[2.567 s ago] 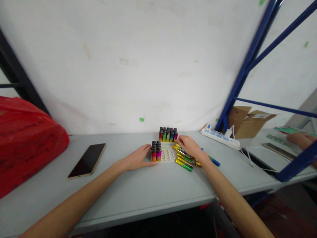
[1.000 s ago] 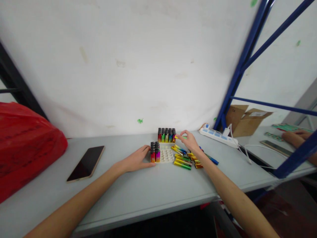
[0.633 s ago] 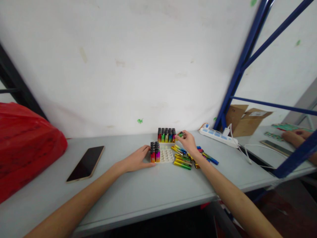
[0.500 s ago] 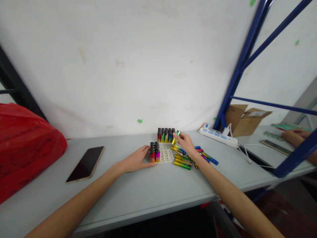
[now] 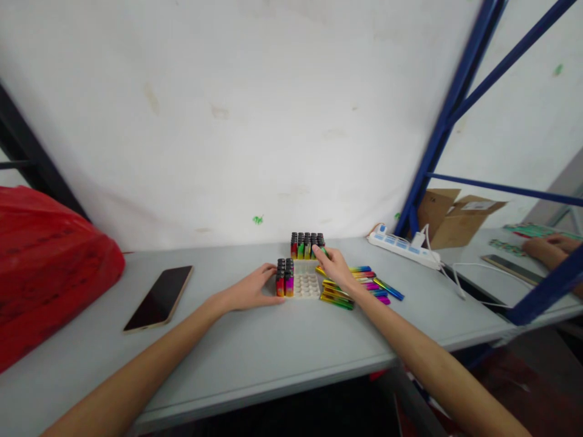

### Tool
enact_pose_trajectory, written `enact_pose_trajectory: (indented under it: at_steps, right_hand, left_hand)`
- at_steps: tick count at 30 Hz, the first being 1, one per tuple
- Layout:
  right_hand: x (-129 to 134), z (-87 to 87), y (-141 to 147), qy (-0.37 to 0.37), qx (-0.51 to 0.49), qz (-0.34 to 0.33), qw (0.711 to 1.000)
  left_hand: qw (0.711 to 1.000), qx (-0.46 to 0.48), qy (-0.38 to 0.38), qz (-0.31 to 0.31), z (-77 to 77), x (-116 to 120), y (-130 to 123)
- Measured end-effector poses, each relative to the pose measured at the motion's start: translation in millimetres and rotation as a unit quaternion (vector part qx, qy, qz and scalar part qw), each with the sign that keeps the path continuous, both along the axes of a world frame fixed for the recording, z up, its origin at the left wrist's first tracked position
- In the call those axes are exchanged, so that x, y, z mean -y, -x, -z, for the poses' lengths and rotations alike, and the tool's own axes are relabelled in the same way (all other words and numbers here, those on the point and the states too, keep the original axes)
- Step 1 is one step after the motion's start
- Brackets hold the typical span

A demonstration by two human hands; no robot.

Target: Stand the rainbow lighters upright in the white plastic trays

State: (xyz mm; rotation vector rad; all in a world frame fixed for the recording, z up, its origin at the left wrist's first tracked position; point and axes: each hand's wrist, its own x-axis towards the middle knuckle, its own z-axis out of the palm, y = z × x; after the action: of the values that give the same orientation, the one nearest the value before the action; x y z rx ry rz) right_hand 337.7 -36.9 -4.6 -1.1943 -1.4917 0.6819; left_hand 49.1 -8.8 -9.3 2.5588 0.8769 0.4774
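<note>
A white tray point(image 5: 306, 285) with round holes lies on the grey table, with red and purple lighters point(image 5: 285, 279) upright at its left end. My left hand point(image 5: 252, 288) rests beside them, fingers apart, its fingertips at the tray's left edge. Behind the holes stand several rows of black-topped lighters point(image 5: 303, 246). My right hand point(image 5: 333, 266) is closed near their right end, on a lighter mostly hidden by the fingers; a bit of green shows. Loose shiny lighters point(image 5: 337, 297) in yellow, green, blue and pink lie to the right, partly under my right forearm.
A phone point(image 5: 159, 298) lies at the left, near a red plastic bag point(image 5: 54, 273). At the back right are a white power strip point(image 5: 404, 250) with cables, a blue frame post point(image 5: 430, 152) and a cardboard box point(image 5: 455, 221). Another person's hand point(image 5: 549, 246) shows at far right.
My right hand has moved slightly, and the lighter in it, earlier clearly visible and tilted, is now mostly hidden. The left hand stays beside the tray. The view has shifted a little.
</note>
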Motion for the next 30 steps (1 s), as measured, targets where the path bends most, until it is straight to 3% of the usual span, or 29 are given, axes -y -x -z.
enact_pose_trajectory:
  at_steps: [4, 17, 27, 30]
  right_hand:
    - [1.7, 0.0, 4.5, -0.032, 0.052, 0.057, 0.996]
    - [3.9, 1.8, 5.6, -0.021, 0.123, 0.02, 0.992]
    - [4.8, 0.1, 2.3, -0.064, 0.169, 0.021, 0.983]
    - [5.4, -0.8, 2.4, -0.058, 0.189, -0.013, 0.98]
  left_hand:
    - [1.0, 0.006, -0.009, 0.008, 0.8, -1.1, 0.9]
    - [1.0, -0.007, -0.013, -0.003, 1.3, 0.9, -1.1]
    - [1.0, -0.009, -0.014, -0.001, 0.8, 1.8, -1.5]
    - [1.0, -0.011, -0.021, -0.003, 1.4, 1.6, -1.2]
